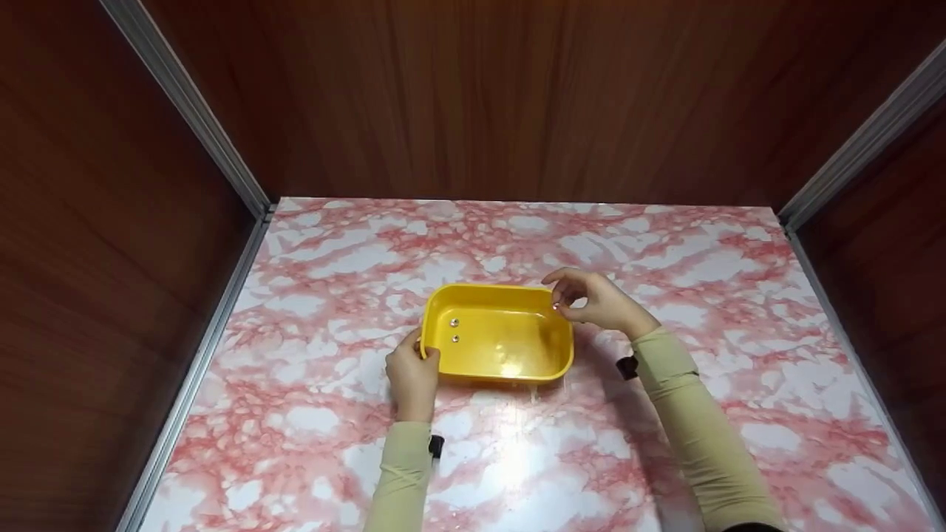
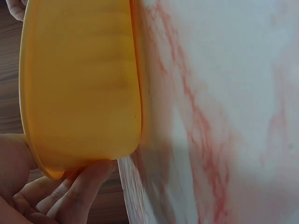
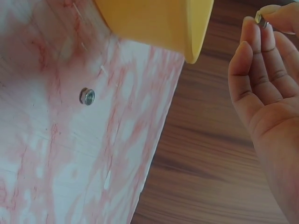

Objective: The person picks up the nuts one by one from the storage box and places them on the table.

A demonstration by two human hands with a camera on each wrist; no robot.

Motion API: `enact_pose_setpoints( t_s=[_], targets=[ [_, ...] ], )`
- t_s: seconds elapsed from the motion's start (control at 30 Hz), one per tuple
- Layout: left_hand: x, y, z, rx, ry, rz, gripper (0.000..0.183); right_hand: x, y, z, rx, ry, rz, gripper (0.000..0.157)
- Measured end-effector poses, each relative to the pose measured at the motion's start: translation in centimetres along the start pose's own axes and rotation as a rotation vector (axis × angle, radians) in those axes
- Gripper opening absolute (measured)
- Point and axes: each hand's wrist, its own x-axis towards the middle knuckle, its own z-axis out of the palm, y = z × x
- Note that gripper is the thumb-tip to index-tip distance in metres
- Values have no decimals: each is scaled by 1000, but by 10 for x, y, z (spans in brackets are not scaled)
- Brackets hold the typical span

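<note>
A yellow plastic tub [image 1: 502, 375] stands on the table, with two small metal nuts [image 1: 454, 323] on its floor towards the left end. My left hand [image 1: 414, 377] grips the tub's left end, thumb over the rim and fingers against the outer wall, as the left wrist view shows. Above the tub's right end, my right hand [image 1: 597, 301] pinches a small metal nut [image 3: 260, 19] between thumb and fingertips. Another metal nut [image 3: 87, 96] lies on the table outside the tub in the right wrist view; I cannot make it out in the head view.
The table top [image 1: 332, 414] has a red and white marbled pattern. Dark brown wood-grain panels [image 1: 473, 103] enclose it at the back and both sides, with grey metal rails [image 1: 196, 111] along the corners. Each sleeve carries a small black wrist camera [image 1: 436, 445].
</note>
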Motion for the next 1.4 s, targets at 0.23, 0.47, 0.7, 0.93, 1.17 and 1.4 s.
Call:
enact_pose_setpoints(
  t_s=[0.23, 0.47, 0.7, 0.93, 1.17, 1.4],
  targets=[
    [0, 0, 1, -14, 4, 0, 35, -5, 0, -4, -26, 22, 18, 44],
    [0, 1, 2, -28, -4, -1, 37, -10, 2, -9, -25, 38, 28, 44],
    [1, 1, 1, -17, -7, -4, 36, -13, 3, -12, -3, 49, 21, 44],
    [0, 2, 0, -13, -10, -9, 36, -17, 5, -14, 16, 67, 4, 43],
    [0, 0, 0, -2, -8, -16, 38, -22, 8, -17, 9, 74, -7, 43],
    [0, 0, 0, -5, -2, -19, 36, -28, 14, -19, 14, 97, -10, 44]
  ],
)
